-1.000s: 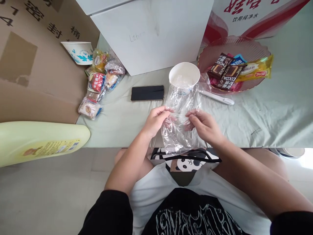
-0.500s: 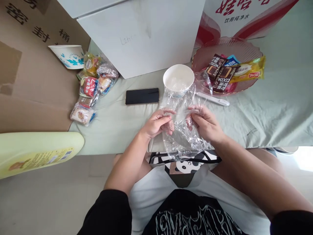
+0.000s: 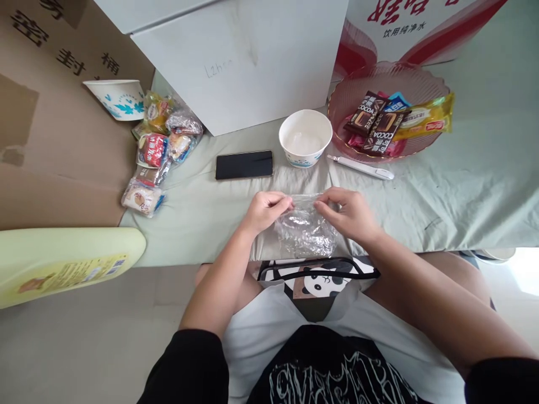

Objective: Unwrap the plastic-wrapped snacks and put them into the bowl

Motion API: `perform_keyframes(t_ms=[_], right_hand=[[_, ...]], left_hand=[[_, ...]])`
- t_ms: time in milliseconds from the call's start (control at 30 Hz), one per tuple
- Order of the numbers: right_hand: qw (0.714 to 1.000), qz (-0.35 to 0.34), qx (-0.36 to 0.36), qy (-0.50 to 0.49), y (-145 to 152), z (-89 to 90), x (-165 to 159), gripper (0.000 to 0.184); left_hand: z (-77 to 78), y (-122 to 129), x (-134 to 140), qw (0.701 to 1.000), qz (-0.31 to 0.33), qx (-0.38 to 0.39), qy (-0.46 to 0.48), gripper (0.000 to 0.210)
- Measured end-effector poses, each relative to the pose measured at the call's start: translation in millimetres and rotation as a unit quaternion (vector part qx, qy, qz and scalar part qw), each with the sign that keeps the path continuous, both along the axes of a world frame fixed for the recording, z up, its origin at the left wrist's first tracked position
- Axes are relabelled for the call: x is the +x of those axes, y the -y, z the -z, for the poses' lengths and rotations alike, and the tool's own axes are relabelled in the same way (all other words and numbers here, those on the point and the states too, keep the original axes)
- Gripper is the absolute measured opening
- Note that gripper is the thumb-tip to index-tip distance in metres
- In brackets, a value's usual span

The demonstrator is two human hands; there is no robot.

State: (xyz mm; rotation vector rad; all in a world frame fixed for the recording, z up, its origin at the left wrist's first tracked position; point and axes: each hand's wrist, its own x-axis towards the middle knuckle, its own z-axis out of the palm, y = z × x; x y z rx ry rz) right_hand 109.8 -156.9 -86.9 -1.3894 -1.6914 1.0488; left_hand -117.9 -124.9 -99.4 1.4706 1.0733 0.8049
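Observation:
A crumpled clear plastic bag hangs between my hands at the table's front edge. My left hand pinches its upper left corner between thumb and fingers. On the other side, my right hand grips the upper right part the same way. Just beyond the bag stands an upright white paper bowl with blue print low on its side; nothing shows inside it. A white box cutter lies on the cloth to the right of the bowl, and a dark phone to its left.
A pink ribbed plate holds several wrapped snacks at the right. More packaged snacks lie at the left beside a tilted paper bowl. Boxes, including a white one, stand behind. A yellow bottle juts in at left.
The plastic bag has come down and toward me, off the paper bowl and cutter, and is bunched smaller. Both hands now pinch its upper edge.

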Motion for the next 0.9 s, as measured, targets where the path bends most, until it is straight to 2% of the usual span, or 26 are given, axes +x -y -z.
perform_keyframes(t_ms=[33,67,167,200,233,300,367,400,500,567,633,733,833,900], right_hand=[[1.0,0.011,0.007,-0.004,-0.3,1.7,-1.7,0.015],[0.999,0.026,0.008,-0.031,-0.8,3.2,-2.9,0.015],[0.981,0.044,-0.044,-0.183,-2.7,5.9,-4.4,0.06],[0.97,0.03,-0.081,-0.226,-3.2,6.0,-4.2,0.068],[0.96,0.009,-0.121,-0.251,-3.6,6.0,-3.9,0.066],[0.949,-0.02,-0.179,-0.26,-3.8,5.8,-3.3,0.047],[0.946,-0.012,-0.184,-0.268,-3.4,5.8,-3.2,0.034],[0.945,0.001,-0.173,-0.279,-3.1,5.8,-3.5,0.032],[0.937,0.031,-0.142,-0.316,-2.3,5.0,-5.5,0.032],[0.935,0.029,-0.138,-0.326,-2.2,4.1,-6.7,0.036],[0.94,-0.004,-0.157,-0.304,-2.4,3.8,-7.2,0.036],[0.951,-0.052,-0.192,-0.236,-2.5,5.4,-6.6,0.028],[0.946,-0.024,-0.206,-0.248,-1.6,6.8,-6.6,0.029],[0.933,0.002,-0.22,-0.286,-0.6,6.1,-7.5,0.028]], left_hand=[[-0.4,0.2,1.4,1.0,0.0,0.02,-0.023,0.03],[-0.5,0.4,2.3,0.999,0.0,0.031,-0.026,0.026],[0.5,1.0,1.8,0.998,-0.008,0.029,0.046,0.016],[0.9,1.2,1.0,0.996,-0.017,0.014,0.088,0.018],[1.1,1.6,0.1,0.991,-0.028,-0.008,0.134,0.026],[0.8,2.7,-1.0,0.971,-0.065,-0.064,0.219,0.052],[-0.5,4.2,-0.1,0.948,-0.091,-0.124,0.279,0.073],[-1.1,5.0,1.2,0.94,-0.086,-0.158,0.291,0.075],[-2.3,7.8,8.1,0.929,-0.022,-0.263,0.26,0.055],[-2.5,9.4,12.7,0.931,-0.014,-0.287,0.224,0.038],[-3.0,10.2,14.7,0.939,-0.047,-0.269,0.208,0.032],[-5.0,9.9,11.1,0.958,-0.059,-0.232,0.159,0.039],[-7.8,9.5,2.9,0.97,-0.037,-0.206,0.122,0.046],[-9.4,9.3,-2.1,0.965,-0.028,-0.209,0.155,0.046]])
